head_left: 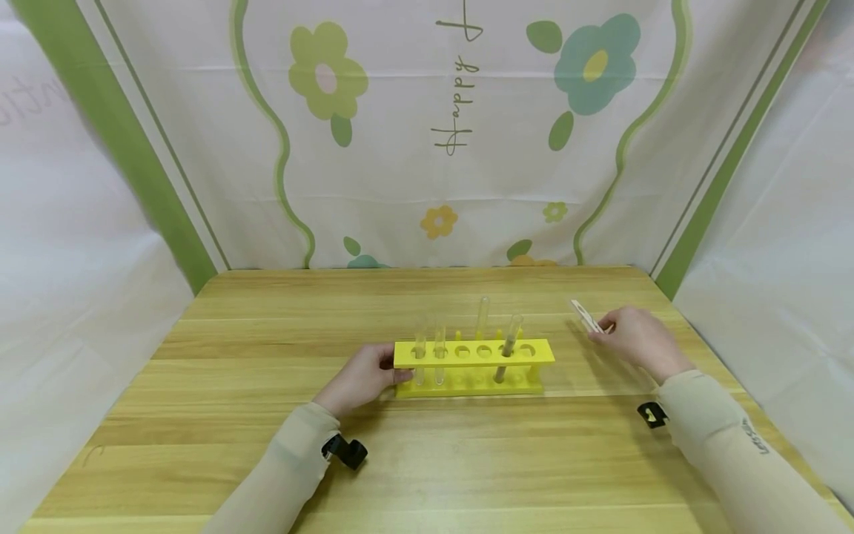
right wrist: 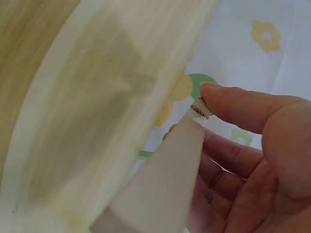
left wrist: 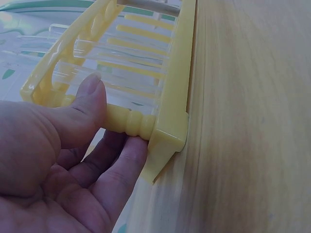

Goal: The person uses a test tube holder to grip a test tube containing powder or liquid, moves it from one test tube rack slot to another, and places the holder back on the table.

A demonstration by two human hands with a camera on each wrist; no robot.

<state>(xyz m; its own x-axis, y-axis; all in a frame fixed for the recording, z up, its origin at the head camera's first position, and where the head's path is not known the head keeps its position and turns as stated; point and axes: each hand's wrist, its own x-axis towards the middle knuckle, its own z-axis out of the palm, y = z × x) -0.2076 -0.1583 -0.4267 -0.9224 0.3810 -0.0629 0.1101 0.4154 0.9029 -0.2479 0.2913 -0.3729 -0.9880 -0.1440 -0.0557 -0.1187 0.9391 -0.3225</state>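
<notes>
A yellow test tube rack (head_left: 472, 357) stands on the table, its left end in the grip of my left hand (head_left: 363, 377). In the left wrist view, the left thumb (left wrist: 91, 90) and fingers curl round the rack's turned end post (left wrist: 129, 121). Two clear test tubes (head_left: 439, 352) sit in the left holes. A slightly tilted test tube (head_left: 507, 352) with dark grey contents is toward the right, and another clear test tube (head_left: 482, 315) rises at the back. Right of the rack, my right hand (head_left: 637, 340) pinches a wooden test tube holder (right wrist: 163, 172) near its metal spring (right wrist: 199, 111).
The wood-grain table (head_left: 267, 445) ends at the back against a white flowered cloth (head_left: 434, 170). More white cloth hangs on the left (head_left: 87, 245) and right (head_left: 767, 259) sides. Short yellow pegs (head_left: 458, 335) stand up along the rack's back.
</notes>
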